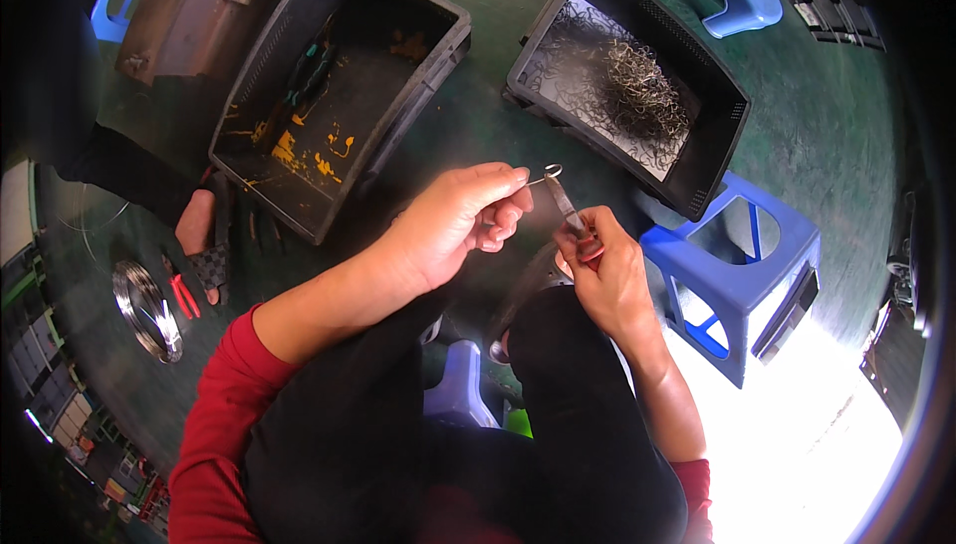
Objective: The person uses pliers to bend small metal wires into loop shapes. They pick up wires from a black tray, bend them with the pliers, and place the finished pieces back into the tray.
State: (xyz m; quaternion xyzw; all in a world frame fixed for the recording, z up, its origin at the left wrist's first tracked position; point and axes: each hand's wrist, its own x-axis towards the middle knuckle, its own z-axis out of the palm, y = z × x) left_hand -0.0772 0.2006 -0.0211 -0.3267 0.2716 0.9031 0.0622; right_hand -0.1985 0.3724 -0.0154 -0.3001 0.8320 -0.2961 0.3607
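Note:
My left hand (pixel 453 216) pinches the straight end of a short metal wire (pixel 538 181) between thumb and forefinger. The wire's far end curls into a small loop. Closed around the handles of a pair of pliers (pixel 566 206), my right hand (pixel 615 280) holds the metal jaws up against that loop. Red shows on the handles between my fingers. Both hands are above my knees. Beyond them on the right stands a black crate (pixel 717 146) with a pile of small bent wire pieces (pixel 642 86) on a white lining.
Another black crate (pixel 383 141), with orange stains, lies at the far left. Near it are red-handled pliers (pixel 181 290), a wire coil (pixel 144 315) and another person's foot (pixel 196 225). A blue stool (pixel 742 280) stands at the right; more blue stools are around.

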